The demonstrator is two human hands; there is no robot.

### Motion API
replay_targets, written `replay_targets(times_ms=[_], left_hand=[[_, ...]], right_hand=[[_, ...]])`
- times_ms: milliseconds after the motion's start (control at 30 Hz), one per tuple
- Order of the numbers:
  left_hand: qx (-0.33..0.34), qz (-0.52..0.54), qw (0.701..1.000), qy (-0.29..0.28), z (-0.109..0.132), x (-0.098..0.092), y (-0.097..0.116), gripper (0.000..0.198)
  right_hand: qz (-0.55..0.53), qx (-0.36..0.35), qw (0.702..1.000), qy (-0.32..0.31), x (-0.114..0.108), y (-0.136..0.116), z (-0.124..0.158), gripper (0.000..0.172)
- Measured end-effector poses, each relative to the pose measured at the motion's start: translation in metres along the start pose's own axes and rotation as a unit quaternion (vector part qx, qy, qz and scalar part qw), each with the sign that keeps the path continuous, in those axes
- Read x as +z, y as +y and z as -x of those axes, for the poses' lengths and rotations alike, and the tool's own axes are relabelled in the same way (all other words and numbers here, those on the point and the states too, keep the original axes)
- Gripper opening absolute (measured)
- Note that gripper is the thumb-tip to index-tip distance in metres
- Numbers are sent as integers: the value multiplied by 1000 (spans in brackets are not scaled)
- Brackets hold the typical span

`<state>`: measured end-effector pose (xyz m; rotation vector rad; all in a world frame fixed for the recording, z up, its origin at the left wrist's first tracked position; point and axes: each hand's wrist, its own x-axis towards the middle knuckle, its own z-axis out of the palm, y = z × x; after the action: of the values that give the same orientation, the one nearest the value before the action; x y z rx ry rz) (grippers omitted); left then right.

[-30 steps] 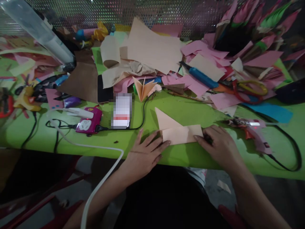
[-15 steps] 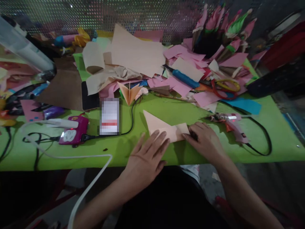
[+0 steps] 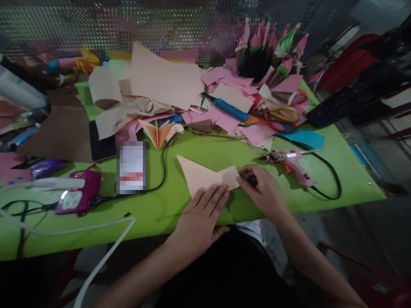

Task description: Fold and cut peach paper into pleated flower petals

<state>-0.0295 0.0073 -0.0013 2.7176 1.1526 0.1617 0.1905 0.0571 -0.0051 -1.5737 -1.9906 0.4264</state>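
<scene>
A piece of folded peach paper (image 3: 201, 174) lies on the green tabletop, with a tall point at its left and a shorter flap at its right. My left hand (image 3: 201, 214) rests flat across its lower edge, fingers stretched out and close together. At the paper's right end, my right hand (image 3: 265, 188) has its thumb and curled fingers pinched on the corner. Beyond the paper stands a folded orange paper shape (image 3: 157, 133) with pointed pleats. To the right of my right hand lies a pink glue gun (image 3: 297, 164).
A phone (image 3: 131, 167) and a magenta power socket (image 3: 78, 192) with cables lie at the left. Farther back are pink paper scraps (image 3: 224, 79), a blue-handled cutter (image 3: 229, 109), scissors (image 3: 281, 119) and a large beige sheet (image 3: 167, 77). A white cable (image 3: 105, 250) crosses the table's front edge.
The view has turned, so the tabletop things sit farther left. My left hand has slid down toward the paper's lower edge, uncovering more of it. My right hand stays at the right end.
</scene>
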Motion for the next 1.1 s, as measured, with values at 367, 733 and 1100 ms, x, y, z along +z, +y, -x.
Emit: replay_targets(times_ms=[367, 733, 1100], left_hand=[[-1, -6, 1000, 9, -1, 3, -1, 66], [-26, -15, 1000, 10, 7, -3, -3, 61], [-32, -94, 992, 74, 51, 1, -27, 57]], right_hand=[[51, -162, 984, -52, -12, -5, 41, 39], [121, -158, 975, -103, -8, -2, 44, 50], [147, -176, 969, -89, -1, 2, 43, 53]])
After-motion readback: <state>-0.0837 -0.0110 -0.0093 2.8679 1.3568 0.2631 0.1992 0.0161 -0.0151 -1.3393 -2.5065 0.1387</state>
